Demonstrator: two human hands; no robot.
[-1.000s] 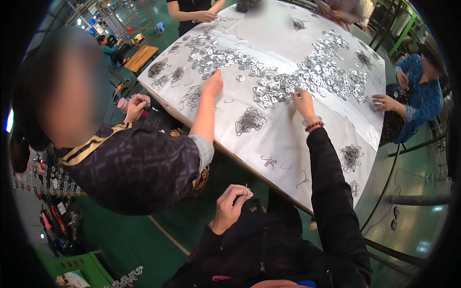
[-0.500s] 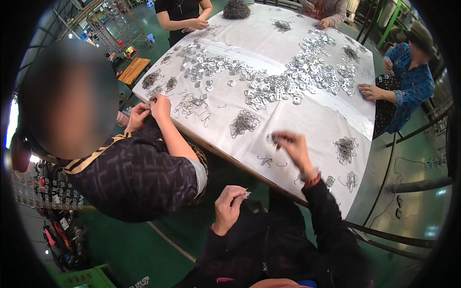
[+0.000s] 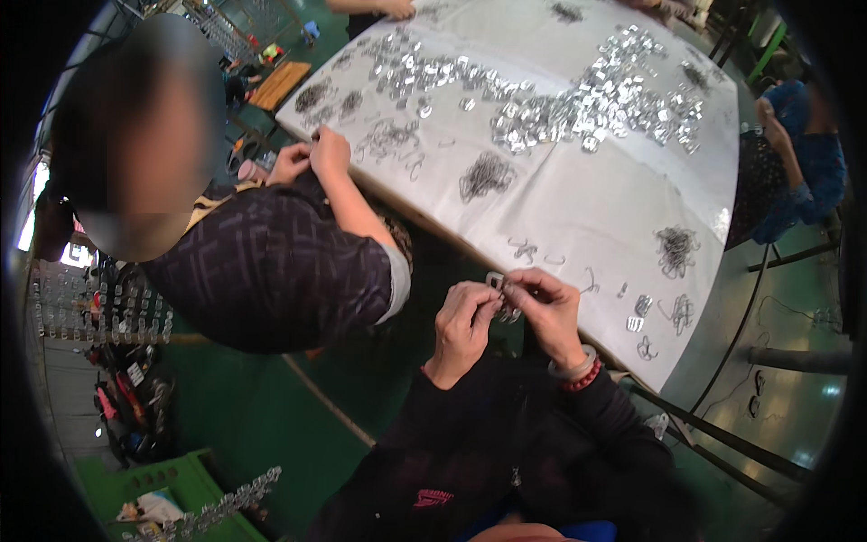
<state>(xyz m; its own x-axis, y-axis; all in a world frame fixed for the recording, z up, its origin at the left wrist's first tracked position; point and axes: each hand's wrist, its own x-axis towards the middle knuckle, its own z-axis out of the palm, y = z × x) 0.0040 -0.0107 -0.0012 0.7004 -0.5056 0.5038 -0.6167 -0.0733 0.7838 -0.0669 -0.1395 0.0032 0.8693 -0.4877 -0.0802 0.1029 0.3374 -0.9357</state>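
My left hand (image 3: 461, 331) and my right hand (image 3: 548, 318) meet just off the table's front edge, their fingers pinched together. A silver rectangular metal buckle (image 3: 495, 281) sticks up between the fingertips. More shiny metal shows below, under the right fingers, too small and covered to make out. On the white-covered table (image 3: 578, 203), the nearest things are a few loose wire hooks (image 3: 523, 249). Right of my right hand lie two silver buckles (image 3: 639, 312) and a small cluster of hooks (image 3: 681, 314).
Many silver buckles (image 3: 551, 113) spread across the table's middle. Piles of dark wire hooks (image 3: 486, 176) lie nearer me. A co-worker in a patterned dark shirt (image 3: 280, 262) handles something close on my left. Another person in blue (image 3: 804, 154) is at the right side.
My right hand has come back from over the table to meet my left, which has moved up and right. The whole view has shifted, with the table now higher and further right.
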